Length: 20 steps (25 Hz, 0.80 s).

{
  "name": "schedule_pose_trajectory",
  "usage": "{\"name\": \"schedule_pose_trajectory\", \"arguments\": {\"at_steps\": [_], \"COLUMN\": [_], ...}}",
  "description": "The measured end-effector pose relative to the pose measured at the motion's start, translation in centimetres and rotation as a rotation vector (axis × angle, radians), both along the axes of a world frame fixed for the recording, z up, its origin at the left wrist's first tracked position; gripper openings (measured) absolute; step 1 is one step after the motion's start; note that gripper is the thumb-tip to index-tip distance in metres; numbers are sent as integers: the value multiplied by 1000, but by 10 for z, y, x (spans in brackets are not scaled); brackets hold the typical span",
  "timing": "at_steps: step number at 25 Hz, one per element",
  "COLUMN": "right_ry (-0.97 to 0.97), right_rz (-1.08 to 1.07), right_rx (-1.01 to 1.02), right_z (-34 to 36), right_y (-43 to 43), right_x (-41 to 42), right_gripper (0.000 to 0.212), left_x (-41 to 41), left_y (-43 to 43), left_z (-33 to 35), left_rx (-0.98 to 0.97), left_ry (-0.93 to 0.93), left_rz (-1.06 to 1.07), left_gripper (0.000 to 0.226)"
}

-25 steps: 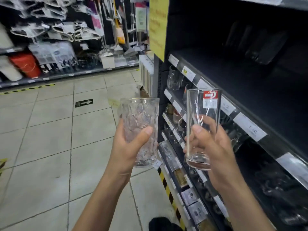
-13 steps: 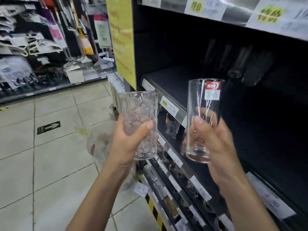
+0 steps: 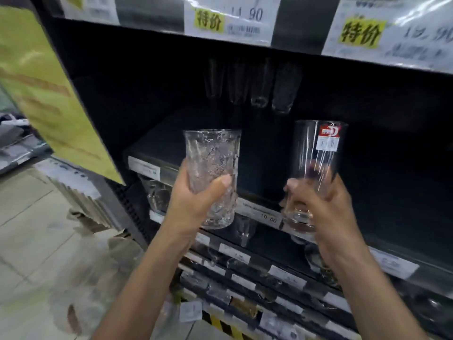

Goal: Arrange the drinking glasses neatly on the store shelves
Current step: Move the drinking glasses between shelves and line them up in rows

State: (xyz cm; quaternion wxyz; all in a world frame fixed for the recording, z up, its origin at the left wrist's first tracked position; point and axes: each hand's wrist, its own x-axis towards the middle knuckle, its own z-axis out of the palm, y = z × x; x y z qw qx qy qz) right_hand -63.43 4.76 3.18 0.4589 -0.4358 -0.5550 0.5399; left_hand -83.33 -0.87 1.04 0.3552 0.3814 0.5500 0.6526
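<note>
Head view: two glasses in the air, short of the shelf

Each hand holds one glass in front of the dark shelf, and neither glass is set down yet. The left hand grips the patterned glass round its lower half, thumb across the front and fingers curled behind. The right hand has its fingers clamped round the lower part of the plain glass, which carries a red and white sticker near the rim. The two glasses are apart, with their bases about level with the price strip on the shelf's front edge.

Both stand mouth up and base down, with the long axis close to vertical. The plain one leans its rim a little to the right.

The likely trouble is a knock. A base that comes in too low could catch the front edge. Hands that drift together could clink glass on glass. Pushing too far back could strike the row of glasses at the rear, which is dim and hard to judge. The plain glass is smooth and held low, so it could tip or slip if the grip loosens early.
</note>
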Motion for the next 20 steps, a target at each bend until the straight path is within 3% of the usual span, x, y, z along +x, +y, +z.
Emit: {"name": "schedule_pose_trajectory", "arguments": {"at_steps": [4,8,11,15,16,20], "right_ry": [-28,-135,-149,-136,-138,-202], "right_rz": [-145,-240,-328,-424,-433,-439], "right_rx": [70,50,55,71,70,75], "right_z": [0,-2,-3,-4,-5,-8], "right_y": [-6,5,19,32,36,52], "right_x": [-3,0,3,12,14,22], "right_gripper": [46,35,43,53,53,59], "left_x": [-33,-36,-26,-22,-21,-14], "left_y": [27,61,84,117,125,159], "left_z": [7,14,17,12,12,4], "left_rx": [28,34,-25,-40,-22,15], "left_ry": [55,118,173,141,137,174], "left_rz": [-159,-321,-434,-612,-631,-632], "left_gripper": [59,68,76,38,39,78]}}
